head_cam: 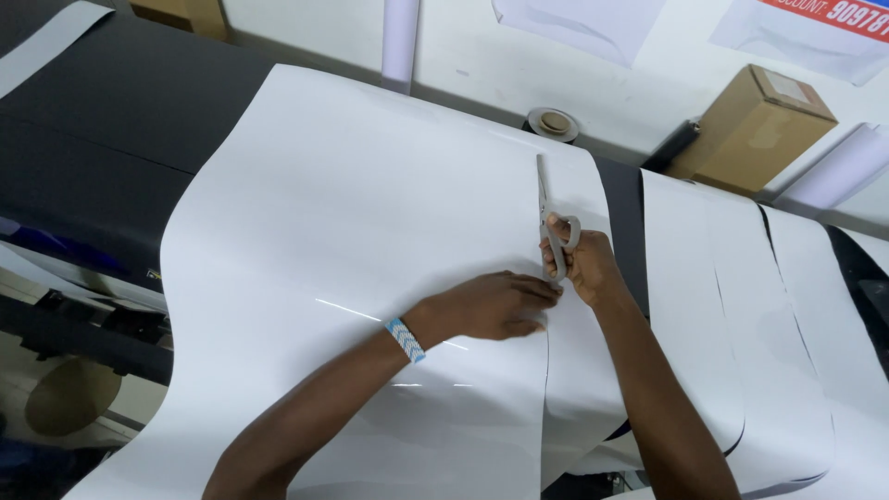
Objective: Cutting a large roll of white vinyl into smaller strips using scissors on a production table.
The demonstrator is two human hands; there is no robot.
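Glossy white sheet [352,231] is slit along its near part; right hand [585,268] grasps grey scissors [546,208] mid-cut, far stretch uncut, left hand [491,306] released, pressing flat.

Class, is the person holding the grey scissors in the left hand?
No: the right hand grips the grey scissors; the left hand presses the white sheet.

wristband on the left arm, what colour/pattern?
Light blue with white chevrons, on the wristband just behind the left hand; seen in the head view.

A dark counter [111,120] carries a wide white sheet [352,213]; two cut white strips [685,296] lie beside it; a cardboard box [755,130] behind.
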